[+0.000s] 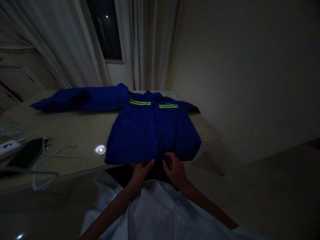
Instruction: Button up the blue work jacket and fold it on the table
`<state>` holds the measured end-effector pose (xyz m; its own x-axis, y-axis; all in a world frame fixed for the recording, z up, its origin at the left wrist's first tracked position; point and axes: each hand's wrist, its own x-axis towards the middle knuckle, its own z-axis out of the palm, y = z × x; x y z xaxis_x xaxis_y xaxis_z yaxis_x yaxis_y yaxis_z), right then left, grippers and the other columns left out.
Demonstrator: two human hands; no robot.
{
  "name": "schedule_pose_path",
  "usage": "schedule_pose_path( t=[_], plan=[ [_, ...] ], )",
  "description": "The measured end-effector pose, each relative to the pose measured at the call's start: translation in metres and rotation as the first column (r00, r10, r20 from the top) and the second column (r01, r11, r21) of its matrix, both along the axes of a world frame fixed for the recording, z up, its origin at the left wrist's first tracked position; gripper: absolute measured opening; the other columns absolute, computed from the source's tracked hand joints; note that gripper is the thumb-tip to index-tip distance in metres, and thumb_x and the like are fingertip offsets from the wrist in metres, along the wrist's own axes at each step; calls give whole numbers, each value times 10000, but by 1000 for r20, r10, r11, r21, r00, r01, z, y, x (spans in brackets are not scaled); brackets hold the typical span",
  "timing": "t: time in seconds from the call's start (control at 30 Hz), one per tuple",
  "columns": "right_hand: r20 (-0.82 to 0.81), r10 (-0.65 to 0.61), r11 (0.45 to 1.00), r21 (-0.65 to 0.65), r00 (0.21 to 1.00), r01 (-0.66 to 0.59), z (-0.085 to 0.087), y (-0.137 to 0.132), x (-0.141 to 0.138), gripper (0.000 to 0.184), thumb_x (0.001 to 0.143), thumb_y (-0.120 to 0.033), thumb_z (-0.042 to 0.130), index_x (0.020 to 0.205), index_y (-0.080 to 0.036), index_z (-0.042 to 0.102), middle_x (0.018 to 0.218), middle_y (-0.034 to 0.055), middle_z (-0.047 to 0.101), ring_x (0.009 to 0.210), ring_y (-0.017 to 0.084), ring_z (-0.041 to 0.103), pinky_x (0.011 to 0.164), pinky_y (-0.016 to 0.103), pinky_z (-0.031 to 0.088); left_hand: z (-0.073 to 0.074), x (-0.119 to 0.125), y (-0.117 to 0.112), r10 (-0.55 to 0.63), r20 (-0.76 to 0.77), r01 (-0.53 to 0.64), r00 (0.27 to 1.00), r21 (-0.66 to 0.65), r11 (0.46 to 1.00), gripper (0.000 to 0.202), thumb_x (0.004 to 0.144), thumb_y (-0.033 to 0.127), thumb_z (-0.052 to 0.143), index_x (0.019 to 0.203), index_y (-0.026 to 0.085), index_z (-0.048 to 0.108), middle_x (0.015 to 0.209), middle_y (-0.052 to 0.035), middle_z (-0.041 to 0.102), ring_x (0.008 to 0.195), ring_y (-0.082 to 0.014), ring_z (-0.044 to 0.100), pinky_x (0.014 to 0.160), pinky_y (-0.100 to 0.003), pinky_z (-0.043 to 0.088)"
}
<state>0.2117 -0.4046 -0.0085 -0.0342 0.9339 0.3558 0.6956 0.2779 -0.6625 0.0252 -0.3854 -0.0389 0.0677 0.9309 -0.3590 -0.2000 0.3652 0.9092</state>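
Note:
A blue jacket (150,130) with two yellow-green chest stripes lies flat, front up, on a pale table (75,126). One sleeve stretches out to the left. My left hand (141,171) and my right hand (175,170) meet at the jacket's bottom hem, at the near table edge. Both pinch the hem close to the centre front opening, fingers curled on the fabric. My white shirt fills the bottom of the view.
A dark phone (26,155) and a white cable (53,155) lie on the table's left side, beside a small white device (8,148). A bright round light spot (100,149) shows near the jacket. Curtains (140,43) and a dark window (106,28) stand behind.

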Motion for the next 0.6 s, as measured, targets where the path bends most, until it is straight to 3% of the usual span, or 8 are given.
schedule_pose_path(
  t=[0.17, 0.27, 0.37, 0.53, 0.6],
  plan=[
    [108, 97, 991, 76, 989, -106, 4, -2, -2, 342, 964, -203, 526, 1288, -219, 636, 1093, 105, 677, 1016, 250, 653, 924, 415, 555, -6, 7, -1, 3, -41, -2, 999, 34, 999, 561, 646, 633, 852, 910, 143, 783, 963, -135, 817, 945, -313, 769, 887, -411, 607],
    [233, 56, 992, 95, 971, -80, 9, 1, -1, 368, 964, -277, 616, 1327, -246, 667, 1125, 121, 625, 1048, 280, 611, 950, 472, 535, -8, 3, -8, -21, -122, 32, 992, 90, 995, 536, 709, 655, 787, 868, 143, 792, 936, -128, 816, 942, -314, 758, 901, -411, 587],
    [246, 40, 996, 65, 968, -58, 12, 6, -1, 254, 905, -330, 749, 1148, -259, 754, 1123, 116, 587, 1052, 288, 594, 948, 488, 532, -8, -3, -16, -62, -167, 79, 984, 101, 992, 519, 744, 655, 755, 881, 156, 797, 984, -122, 817, 994, -322, 748, 953, -421, 562],
    [138, 114, 993, 20, 984, -117, 20, 7, -1, 43, 879, -232, 771, 913, -256, 763, 1129, 94, 574, 1085, 270, 585, 975, 472, 522, -2, -3, -18, -62, -143, 76, 988, 95, 993, 500, 713, 604, 804, 1001, 196, 787, 1152, -111, 797, 1117, -311, 726, 1003, -392, 540],
    [112, 113, 993, 19, 987, -116, 26, 13, 3, 31, 874, -240, 779, 882, -263, 761, 1143, 89, 581, 1100, 274, 582, 996, 492, 502, 3, 0, -16, -73, -172, 90, 982, 92, 992, 470, 732, 603, 783, 979, 203, 787, 1113, -103, 803, 1082, -310, 734, 983, -390, 545]
  ],
)
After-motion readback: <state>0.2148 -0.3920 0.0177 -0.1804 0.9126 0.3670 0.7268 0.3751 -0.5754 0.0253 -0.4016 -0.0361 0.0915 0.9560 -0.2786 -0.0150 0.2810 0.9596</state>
